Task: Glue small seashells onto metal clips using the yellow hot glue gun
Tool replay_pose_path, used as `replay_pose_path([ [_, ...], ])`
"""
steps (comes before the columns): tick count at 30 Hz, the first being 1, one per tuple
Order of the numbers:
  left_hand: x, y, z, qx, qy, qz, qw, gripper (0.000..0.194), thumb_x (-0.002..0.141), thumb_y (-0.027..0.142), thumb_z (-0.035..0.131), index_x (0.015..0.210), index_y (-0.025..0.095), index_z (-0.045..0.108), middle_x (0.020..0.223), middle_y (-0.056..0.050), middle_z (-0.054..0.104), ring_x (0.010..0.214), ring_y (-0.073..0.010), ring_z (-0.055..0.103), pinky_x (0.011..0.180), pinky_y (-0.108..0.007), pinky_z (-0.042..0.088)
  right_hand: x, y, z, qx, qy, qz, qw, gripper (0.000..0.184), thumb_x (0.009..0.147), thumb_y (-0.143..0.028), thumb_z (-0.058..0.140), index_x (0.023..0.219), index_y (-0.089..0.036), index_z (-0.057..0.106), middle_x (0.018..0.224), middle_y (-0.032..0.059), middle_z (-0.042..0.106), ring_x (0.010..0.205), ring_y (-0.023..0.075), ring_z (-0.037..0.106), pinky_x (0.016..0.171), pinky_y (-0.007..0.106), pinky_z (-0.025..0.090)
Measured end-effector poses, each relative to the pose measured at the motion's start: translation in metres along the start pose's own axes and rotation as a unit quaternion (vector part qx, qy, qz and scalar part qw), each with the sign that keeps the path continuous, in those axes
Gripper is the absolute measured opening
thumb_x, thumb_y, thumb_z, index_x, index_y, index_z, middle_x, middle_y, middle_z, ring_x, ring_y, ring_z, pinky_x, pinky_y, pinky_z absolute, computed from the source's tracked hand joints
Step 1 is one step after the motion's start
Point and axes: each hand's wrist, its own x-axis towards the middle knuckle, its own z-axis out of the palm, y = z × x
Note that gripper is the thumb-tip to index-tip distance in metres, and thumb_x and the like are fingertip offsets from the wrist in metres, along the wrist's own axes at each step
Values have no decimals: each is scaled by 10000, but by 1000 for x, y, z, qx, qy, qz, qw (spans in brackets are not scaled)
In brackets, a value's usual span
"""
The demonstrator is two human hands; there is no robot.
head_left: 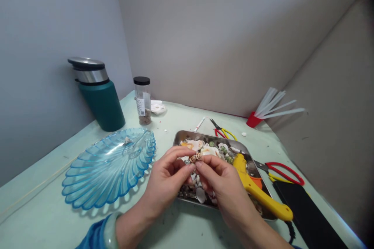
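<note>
Small brown-and-cream striped seashells (195, 157) are pinched between the fingertips of both hands, over a metal tray. They look like two little shells pressed end to end, but the fingers cover part of them. My left hand (168, 177) grips from the left with thumb and index finger. From the other side, my right hand (223, 181) closes thumb and fingers on the same spot. Below them the metal tray (201, 135) holds many loose shells (201, 194), white, green and brown. A yellow glue gun (260, 194) lies across the tray's right side, beside my right hand.
A blue scalloped glass dish (108, 175) with a small shell stands left. Behind are a teal bottle (102, 103) and a clear jar (142, 105). Scissors (223, 130), red-handled scissors (283, 173), a black flat object (306, 212) and a red cup (253, 120) of glue sticks lie around the tray.
</note>
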Motion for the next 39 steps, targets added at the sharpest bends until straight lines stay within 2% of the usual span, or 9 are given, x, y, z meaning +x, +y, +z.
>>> replay_pose_path([
  [5, 1, 1, 1, -4, 18, -28, 999, 190, 688, 219, 704, 872, 170, 710, 922, -47, 654, 455, -55, 547, 447, -191, 453, 1, -2, -1, -27, -2, -2, 1000, 243, 745, -380, 660, 687, -157, 582, 444, -81, 432, 399, 51, 315, 384, 167, 225],
  [8, 1, 2, 0, -17, 25, -63, 998, 253, 682, 257, 715, 911, 152, 699, 664, -8, 650, 438, -73, 533, 448, -188, 423, 2, -1, -3, -61, 4, -19, 998, 257, 748, -397, 665, 700, -159, 582, 475, -78, 433, 416, 57, 323, 390, 176, 232],
  [11, 1, 3, -1, -32, 21, -92, 995, 316, 696, 290, 707, 971, 138, 680, 455, 37, 569, 432, -86, 514, 464, -181, 394, 3, 4, -5, -106, 17, -71, 992, 246, 759, -397, 665, 747, -169, 573, 591, -49, 509, 492, 80, 415, 442, 187, 325],
  [14, 1, 2, -2, -43, 19, -105, 993, 332, 694, 303, 710, 982, 140, 677, 441, 37, 573, 433, -83, 506, 475, -179, 378, 3, 8, -8, -154, 35, -154, 975, 209, 799, -355, 638, 907, -190, 568, 764, -4, 581, 608, 120, 509, 539, 229, 424],
  [17, 1, 3, -2, -46, 21, -109, 993, 338, 681, 310, 721, 969, 138, 684, 435, 39, 569, 435, -85, 507, 486, -185, 382, 4, 10, -10, -216, 49, -236, 946, 257, 834, -294, 604, 1074, -215, 555, 904, 39, 612, 698, 152, 558, 588, 259, 450],
  [20, 2, 3, -2, -48, 17, -106, 993, 360, 663, 320, 736, 964, 130, 687, 430, 39, 566, 431, -91, 511, 484, -196, 392, 5, 10, -11, -239, 43, -271, 931, 221, 858, -273, 575, 1073, -222, 579, 943, 57, 634, 759, 174, 588, 601, 270, 459],
  [29, 4, 5, -2, -54, 2, -96, 994, 297, 673, 277, 722, 932, 134, 709, 442, 39, 574, 404, -74, 493, 451, -179, 372, 6, 9, -13, -189, 19, -234, 954, 170, 853, -304, 592, 996, -215, 611, 889, 41, 656, 737, 166, 599, 634, 284, 474],
  [39, 3, 3, -3, -42, -7, -92, 995, 266, 694, 260, 703, 927, 133, 709, 415, 46, 554, 393, -68, 475, 461, -177, 356, 5, 7, -14, -187, 14, -234, 954, 143, 852, -290, 596, 980, -232, 619, 865, 21, 650, 730, 160, 588, 628, 282, 457],
])
